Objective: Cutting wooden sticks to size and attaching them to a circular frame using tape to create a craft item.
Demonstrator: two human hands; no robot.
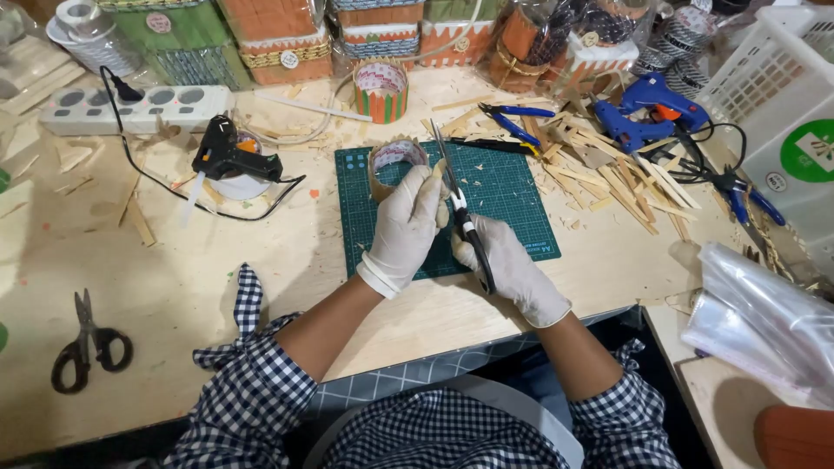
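Both my hands wear white gloves over a green cutting mat point(504, 187). My right hand point(508, 265) grips black-handled scissors point(458, 204), blades pointing away from me. My left hand point(404, 226) pinches a thin pale wooden strip point(437, 174) right beside the blades. Just beyond my left hand, a small round cardboard cup point(395, 161) with a wood-strip wall stands on the mat.
A black glue gun point(228, 158) and a power strip point(130, 106) lie at the left, black scissors point(87, 343) near the front edge. Loose wooden strips point(621, 178), blue pliers point(512, 117) and a blue glue gun point(651, 108) sit right. Decorated boxes point(287, 39) line the back.
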